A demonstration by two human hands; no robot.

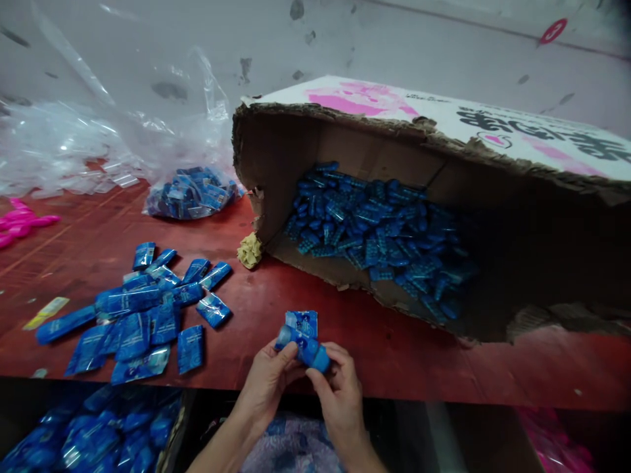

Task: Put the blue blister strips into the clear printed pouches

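A small blue cylindrical piece [311, 353] is held between my two hands over the front edge of the table. My left hand [273, 369] pinches its left end, thumb on top. At the right end, the fingers and thumb of my right hand [340, 378] close around it. A flat printed blue packet [302, 321] shows just behind the piece; whether it is attached cannot be told. To the left, a loose pile of shiny blue packets [133, 332] lies on the red table [236, 302].
An open, torn cardboard box [419, 135] on its side holds many small blue pieces [365, 223]. A clear bag of blue packets [190, 194], a crumpled yellowish lump [250, 251], clear plastic [59, 144] and pink pieces [22, 222] lie around. Below, a bin holds blue packets [108, 433].
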